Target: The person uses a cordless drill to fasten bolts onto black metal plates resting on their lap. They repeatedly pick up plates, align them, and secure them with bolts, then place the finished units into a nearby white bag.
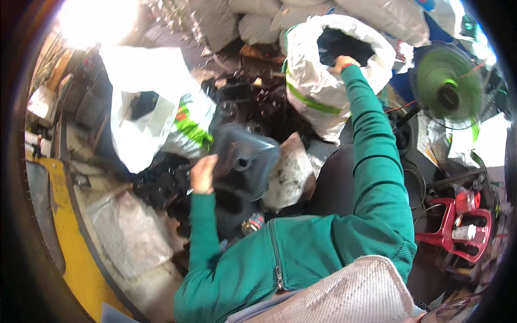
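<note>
My left hand [203, 173] is closed on the near left edge of a dark grey, box-shaped plastic part [245, 159] with a round hole in it. The part is slightly blurred and is held above a heap of dark plastic pieces. My right arm reaches far forward, and my right hand [343, 63] lies with curled fingers at the near rim of an upright white sack [309, 81]. The sack's mouth gapes, with dark content inside. Some fingertips of that hand are hidden.
Another open white bag [142, 70] with green print stands at the left. A green fan [447, 86] is at the right, above a red plastic chair [452, 226] with items on it. Filled sacks [258, 27] line the back. A dirty whitish piece [291, 175] lies near my knees.
</note>
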Available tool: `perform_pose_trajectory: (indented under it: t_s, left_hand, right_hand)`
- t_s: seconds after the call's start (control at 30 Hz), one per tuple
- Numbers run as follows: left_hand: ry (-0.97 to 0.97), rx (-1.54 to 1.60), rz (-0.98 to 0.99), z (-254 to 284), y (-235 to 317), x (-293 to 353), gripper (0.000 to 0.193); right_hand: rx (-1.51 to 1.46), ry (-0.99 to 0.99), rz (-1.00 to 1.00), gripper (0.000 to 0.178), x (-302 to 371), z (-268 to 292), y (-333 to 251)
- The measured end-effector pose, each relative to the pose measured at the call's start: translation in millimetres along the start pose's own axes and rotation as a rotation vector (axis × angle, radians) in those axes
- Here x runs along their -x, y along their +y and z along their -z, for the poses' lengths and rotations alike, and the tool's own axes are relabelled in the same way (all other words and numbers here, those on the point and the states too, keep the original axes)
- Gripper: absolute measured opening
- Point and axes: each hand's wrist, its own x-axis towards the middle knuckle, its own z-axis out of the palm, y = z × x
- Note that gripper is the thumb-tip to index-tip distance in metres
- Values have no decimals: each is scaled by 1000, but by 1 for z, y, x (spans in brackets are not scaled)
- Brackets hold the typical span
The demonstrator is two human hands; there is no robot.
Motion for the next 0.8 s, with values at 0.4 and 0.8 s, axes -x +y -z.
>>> perform_pose_trajectory:
  t_s: [0.4,0.8]
  left_hand:
    - [-707,-556,255,-113,-200,-67,50]
    - [-505,-116,-510,-144,41,6,37]
  right_hand:
    - [-619,254,469,27,-26,-45,83]
    - [-247,432,202,33,-55,-81,69]
